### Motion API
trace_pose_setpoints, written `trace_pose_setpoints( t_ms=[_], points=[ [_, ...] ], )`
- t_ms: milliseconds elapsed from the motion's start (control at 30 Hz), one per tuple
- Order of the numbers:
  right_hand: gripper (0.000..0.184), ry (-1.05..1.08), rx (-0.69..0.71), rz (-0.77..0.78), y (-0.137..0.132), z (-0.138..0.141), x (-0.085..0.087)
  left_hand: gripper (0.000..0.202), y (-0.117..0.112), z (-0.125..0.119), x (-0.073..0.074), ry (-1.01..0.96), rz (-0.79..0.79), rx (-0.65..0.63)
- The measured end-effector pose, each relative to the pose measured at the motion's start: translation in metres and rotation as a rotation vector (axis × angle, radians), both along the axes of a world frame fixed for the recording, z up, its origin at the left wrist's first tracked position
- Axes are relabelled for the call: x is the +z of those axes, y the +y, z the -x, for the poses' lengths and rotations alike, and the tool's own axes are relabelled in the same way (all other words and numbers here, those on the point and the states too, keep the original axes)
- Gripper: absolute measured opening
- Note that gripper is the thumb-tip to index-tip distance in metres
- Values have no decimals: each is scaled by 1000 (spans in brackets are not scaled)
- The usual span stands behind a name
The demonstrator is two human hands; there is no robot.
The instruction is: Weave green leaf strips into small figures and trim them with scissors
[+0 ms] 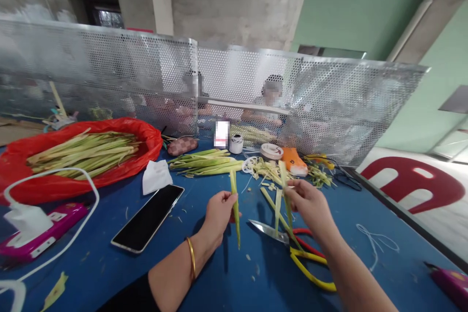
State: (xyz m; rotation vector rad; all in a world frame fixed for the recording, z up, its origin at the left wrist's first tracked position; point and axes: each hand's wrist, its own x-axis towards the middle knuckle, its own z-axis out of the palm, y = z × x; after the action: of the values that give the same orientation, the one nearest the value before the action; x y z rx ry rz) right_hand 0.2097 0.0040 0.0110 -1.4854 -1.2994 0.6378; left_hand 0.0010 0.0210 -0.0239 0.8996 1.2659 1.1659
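Pinched upright in my left hand [219,212] is a narrow green leaf strip [234,190], its pointed end hanging down. My right hand [309,202] grips more pale green leaf strips [283,178] between thumb and fingers, held over the table. Below it lies a pair of scissors [274,231] with one red and one yellow handle, blades pointing left. A loose strip [270,202] rests near the blades. Beyond my hands is a pile of long green leaves [206,162], with trimmed scraps [265,169] beside it.
A red plastic bag [151,131] full of leaves stands at left. Nearby are a phone [148,217], tissue [157,177], purple power strip [69,217] and white cable. Tape [271,151] and an orange packet [293,160] sit before a perforated metal screen [234,78]; people sit behind it.
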Motion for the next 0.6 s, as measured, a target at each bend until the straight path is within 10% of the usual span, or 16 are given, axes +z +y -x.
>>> trace_pose_setpoints(
  t_ms=[233, 400, 600],
  points=[
    [14, -350, -82, -2, 8, 2, -15, 24, -11, -4, 9, -60, 16, -175],
    [38, 185, 241, 90, -3, 37, -12, 32, -23, -8, 12, -106, 7, -421],
    [35, 470, 271, 101, -8, 47, -13, 37, -29, -10, 14, -63, 15, -591]
  ],
)
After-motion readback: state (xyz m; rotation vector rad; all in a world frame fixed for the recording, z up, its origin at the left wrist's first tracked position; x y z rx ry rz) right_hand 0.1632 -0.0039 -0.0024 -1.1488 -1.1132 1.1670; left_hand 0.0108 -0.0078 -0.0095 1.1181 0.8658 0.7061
